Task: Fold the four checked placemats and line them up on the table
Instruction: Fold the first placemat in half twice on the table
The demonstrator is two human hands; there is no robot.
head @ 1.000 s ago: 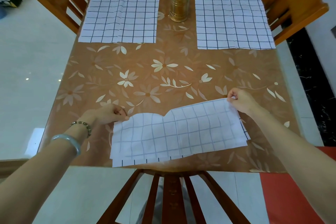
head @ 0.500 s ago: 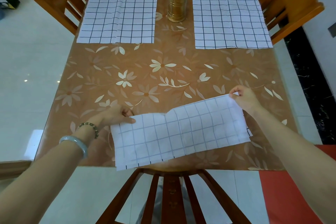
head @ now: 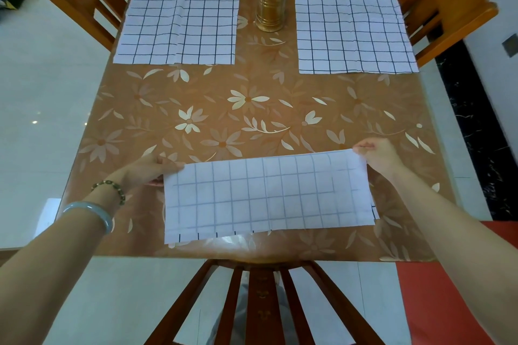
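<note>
Though one folded, three placemats [head: 267,194] [head: 179,12] [head: 351,22]

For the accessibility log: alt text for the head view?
The left hand and right hand pinch the far corners of a folded checked placemat at the near edge of the table. Beyond lie the left flat placemat and right flat placemat, a gold lantern between them.

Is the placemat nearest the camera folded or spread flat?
Folded once: the near placemat shows its faint reverse side, with a lower layer's dark checks peeking out along the near edge.
</note>
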